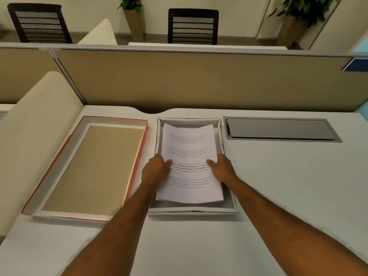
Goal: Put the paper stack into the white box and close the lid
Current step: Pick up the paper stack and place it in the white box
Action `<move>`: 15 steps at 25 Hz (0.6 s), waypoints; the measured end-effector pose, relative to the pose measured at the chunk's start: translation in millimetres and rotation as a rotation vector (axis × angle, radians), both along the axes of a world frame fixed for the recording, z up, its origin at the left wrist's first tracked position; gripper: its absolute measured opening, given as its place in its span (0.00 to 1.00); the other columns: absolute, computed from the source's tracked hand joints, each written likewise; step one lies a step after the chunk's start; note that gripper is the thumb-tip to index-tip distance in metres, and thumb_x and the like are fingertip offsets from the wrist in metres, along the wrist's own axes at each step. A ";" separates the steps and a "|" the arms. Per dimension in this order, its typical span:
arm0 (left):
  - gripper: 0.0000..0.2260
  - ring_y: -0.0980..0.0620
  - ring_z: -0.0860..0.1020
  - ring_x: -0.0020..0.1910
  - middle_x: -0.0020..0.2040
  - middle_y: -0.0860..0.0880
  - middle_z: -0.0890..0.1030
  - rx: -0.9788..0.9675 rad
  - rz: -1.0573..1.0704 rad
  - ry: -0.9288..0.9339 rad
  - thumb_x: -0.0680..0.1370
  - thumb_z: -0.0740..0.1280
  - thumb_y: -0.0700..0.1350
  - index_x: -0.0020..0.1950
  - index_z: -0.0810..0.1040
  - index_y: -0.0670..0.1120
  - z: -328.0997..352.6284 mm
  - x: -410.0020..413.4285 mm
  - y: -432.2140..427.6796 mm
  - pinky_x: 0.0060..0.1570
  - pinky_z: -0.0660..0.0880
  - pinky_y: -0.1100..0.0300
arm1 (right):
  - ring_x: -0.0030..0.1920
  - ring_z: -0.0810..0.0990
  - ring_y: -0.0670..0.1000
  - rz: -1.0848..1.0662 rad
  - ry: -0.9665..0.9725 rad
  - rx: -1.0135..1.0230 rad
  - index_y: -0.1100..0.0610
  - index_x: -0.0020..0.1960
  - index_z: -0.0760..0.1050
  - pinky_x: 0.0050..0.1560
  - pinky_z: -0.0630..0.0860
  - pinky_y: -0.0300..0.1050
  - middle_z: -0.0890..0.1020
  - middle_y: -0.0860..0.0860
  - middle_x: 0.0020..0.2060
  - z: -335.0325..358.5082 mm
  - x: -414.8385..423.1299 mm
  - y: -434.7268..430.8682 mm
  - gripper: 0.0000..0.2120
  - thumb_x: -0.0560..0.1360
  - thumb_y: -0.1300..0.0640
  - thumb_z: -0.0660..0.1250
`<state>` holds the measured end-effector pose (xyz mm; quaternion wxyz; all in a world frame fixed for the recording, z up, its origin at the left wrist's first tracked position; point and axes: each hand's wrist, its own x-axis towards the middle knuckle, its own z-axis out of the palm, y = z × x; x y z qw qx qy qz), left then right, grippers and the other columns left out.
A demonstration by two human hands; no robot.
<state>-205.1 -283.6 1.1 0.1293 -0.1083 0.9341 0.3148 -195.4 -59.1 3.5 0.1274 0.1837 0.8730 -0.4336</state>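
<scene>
A stack of printed white paper lies inside the open white box in the middle of the desk, its far end slightly curled up. My left hand grips the stack's left edge, thumb on top of the page. My right hand grips the right edge the same way. The box's lid, red outside with a tan inner face, lies upside down on the desk to the left of the box.
A grey cable hatch is set into the desk right of the box. A tan partition runs behind the desk, and a cream curved divider stands at the left. Chairs and potted plants are beyond the partition.
</scene>
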 end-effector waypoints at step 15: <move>0.34 0.41 0.70 0.70 0.75 0.44 0.67 0.048 0.040 0.126 0.76 0.69 0.54 0.75 0.57 0.43 -6.6 48.0 29.2 0.64 0.72 0.45 | 0.65 0.76 0.55 0.191 0.125 0.121 0.55 0.70 0.62 0.59 0.75 0.46 0.74 0.54 0.68 1.8 29.0 -3.9 0.31 0.72 0.48 0.72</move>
